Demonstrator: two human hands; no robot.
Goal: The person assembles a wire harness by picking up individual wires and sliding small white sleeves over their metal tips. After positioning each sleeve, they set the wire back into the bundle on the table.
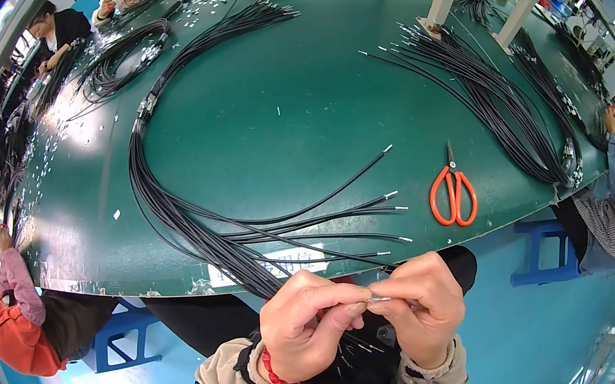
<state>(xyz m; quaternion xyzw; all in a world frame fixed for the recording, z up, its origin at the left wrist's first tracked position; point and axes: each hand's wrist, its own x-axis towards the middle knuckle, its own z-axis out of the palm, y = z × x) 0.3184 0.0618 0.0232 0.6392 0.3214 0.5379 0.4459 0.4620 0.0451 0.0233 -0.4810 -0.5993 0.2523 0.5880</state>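
Observation:
In front of my body, just off the table's near edge, my left hand (310,320) and my right hand (424,308) meet with thumbs and forefingers pinched. Between the fingertips shows a small silvery cable end (379,299); the rest of it is covered by my fingers. A bundle of black cables (157,184) curves across the table and runs toward my left hand, tied with a pale band near its bend. Several of its cables fan out to the right with stripped silvery tips. More cable tips (359,344) hang below my hands, over my lap.
Orange-handled scissors (454,196) lie near the front edge of the green table (310,115). Another black cable bundle (489,111) stretches along the right side, near white posts (442,4). Small white scraps lie at the left. Other people sit around the table on blue stools (548,251).

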